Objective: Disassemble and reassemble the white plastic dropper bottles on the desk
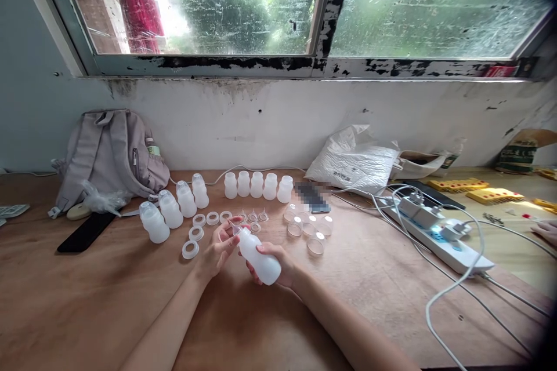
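The brown wooden surface (108,313) spread across the lower view, and above it was a two-paned window (243,11) with paint flaking off its frame. Below the window ran a stained white wall (226,122). A grey backpack (108,151) stood near the wall at the left, and a silvery-white mailer bag (354,159) lay near it further right. A white power strip (463,259), loaded with adapters (420,213), ran slantwise at the right. A black smartphone (85,235) lay flat in front of the backpack.

Both hands were occupied above the middle of the surface. The right hand (281,264) grasped a frosted baby bottle (260,258) around its body, tilted with its base toward the lower right. The left hand (217,249) pinched a clear teat (237,229) at the bottle's upper end. Four capped bottles (170,210) stood beyond, to the left, and five uncapped bottles (256,185) stood in a row at the centre. Clear caps (315,245) were clustered right of the hands. White collar rings (190,257) curved along the left, and small spare teats (263,217) lay just beyond the fingers.
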The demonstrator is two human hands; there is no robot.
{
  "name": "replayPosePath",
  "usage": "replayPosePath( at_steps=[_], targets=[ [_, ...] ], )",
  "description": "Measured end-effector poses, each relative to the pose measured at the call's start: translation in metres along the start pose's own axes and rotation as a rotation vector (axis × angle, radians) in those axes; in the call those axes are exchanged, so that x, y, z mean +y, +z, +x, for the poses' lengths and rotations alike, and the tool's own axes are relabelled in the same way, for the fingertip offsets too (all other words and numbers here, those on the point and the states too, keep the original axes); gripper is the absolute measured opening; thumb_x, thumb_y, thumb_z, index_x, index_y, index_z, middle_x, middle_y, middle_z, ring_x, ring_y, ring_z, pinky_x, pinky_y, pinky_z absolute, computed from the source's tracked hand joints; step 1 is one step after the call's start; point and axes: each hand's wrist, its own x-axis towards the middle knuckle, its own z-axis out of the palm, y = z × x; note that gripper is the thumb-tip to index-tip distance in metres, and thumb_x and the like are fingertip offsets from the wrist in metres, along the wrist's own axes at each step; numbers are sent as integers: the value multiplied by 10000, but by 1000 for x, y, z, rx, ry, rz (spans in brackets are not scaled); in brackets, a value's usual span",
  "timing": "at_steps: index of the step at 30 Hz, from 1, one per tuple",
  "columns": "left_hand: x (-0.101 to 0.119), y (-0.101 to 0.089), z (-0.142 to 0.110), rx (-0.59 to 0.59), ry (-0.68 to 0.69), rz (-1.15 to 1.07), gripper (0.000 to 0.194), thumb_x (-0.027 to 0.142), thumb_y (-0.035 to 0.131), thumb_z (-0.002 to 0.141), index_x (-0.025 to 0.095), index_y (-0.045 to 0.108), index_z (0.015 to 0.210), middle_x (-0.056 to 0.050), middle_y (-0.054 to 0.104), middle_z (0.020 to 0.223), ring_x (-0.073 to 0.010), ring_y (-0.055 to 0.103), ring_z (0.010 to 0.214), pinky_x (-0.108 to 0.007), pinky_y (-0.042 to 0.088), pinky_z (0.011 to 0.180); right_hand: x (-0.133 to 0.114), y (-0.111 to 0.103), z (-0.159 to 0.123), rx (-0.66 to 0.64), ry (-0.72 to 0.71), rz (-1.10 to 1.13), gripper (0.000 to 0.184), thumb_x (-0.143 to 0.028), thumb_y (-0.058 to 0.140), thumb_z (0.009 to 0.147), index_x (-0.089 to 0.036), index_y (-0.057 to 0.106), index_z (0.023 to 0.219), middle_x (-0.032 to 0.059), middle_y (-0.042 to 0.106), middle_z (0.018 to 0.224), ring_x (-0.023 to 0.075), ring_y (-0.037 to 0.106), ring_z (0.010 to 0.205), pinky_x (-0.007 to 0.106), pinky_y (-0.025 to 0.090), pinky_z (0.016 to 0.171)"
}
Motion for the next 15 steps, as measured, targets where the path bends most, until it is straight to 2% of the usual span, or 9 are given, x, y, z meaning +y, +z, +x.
replayPosePath(
  at_steps=[2,4,6,8,11,13,15],
  targets=[
    [-2,1,1,22,-10,-56,493,263,661,669,190,483,1123,-86,602,1039,-193,587,859,-266,433,715,1,4,2,132,-99,-189,435,-485,493,720,-132,545,970,51,576,726,143,529,553,263,418,489],
    [-6,3,3,64,-37,-74,450,321,617,711,191,485,1122,-91,601,1048,-195,585,881,-286,426,762,5,7,4,359,-271,-537,380,-408,559,702,-168,538,996,69,592,869,193,555,729,309,444,623],
    [-11,6,4,98,-76,-45,446,382,582,732,181,488,1120,-106,606,1045,-206,586,888,-302,426,768,10,8,6,539,-434,-900,410,-306,607,671,-200,516,1057,80,577,1000,238,527,895,360,415,768],
    [-18,10,4,151,-69,14,438,393,600,707,164,522,1072,-115,624,1010,-219,593,871,-308,430,750,14,9,7,598,-507,-1135,459,-224,602,661,-215,485,1105,89,563,1058,257,503,969,391,381,834],
    [-26,15,3,267,-1,104,254,327,636,650,146,601,824,-90,661,901,-229,602,847,-301,434,728,18,14,6,559,-465,-1169,482,-201,596,656,-230,440,1111,71,588,1015,241,550,902,358,420,762],
    [-28,16,3,315,35,120,126,272,622,629,155,584,654,-61,673,818,-228,599,863,-298,430,749,18,19,5,526,-401,-1023,497,-227,614,650,-239,396,1096,38,616,917,206,585,779,309,442,666],
    [-26,15,3,318,57,108,83,221,597,616,167,553,572,-43,674,764,-225,585,908,-302,419,788,18,24,5,511,-331,-823,500,-249,640,638,-241,365,1055,5,622,813,178,589,686,273,442,596]
  ],
)
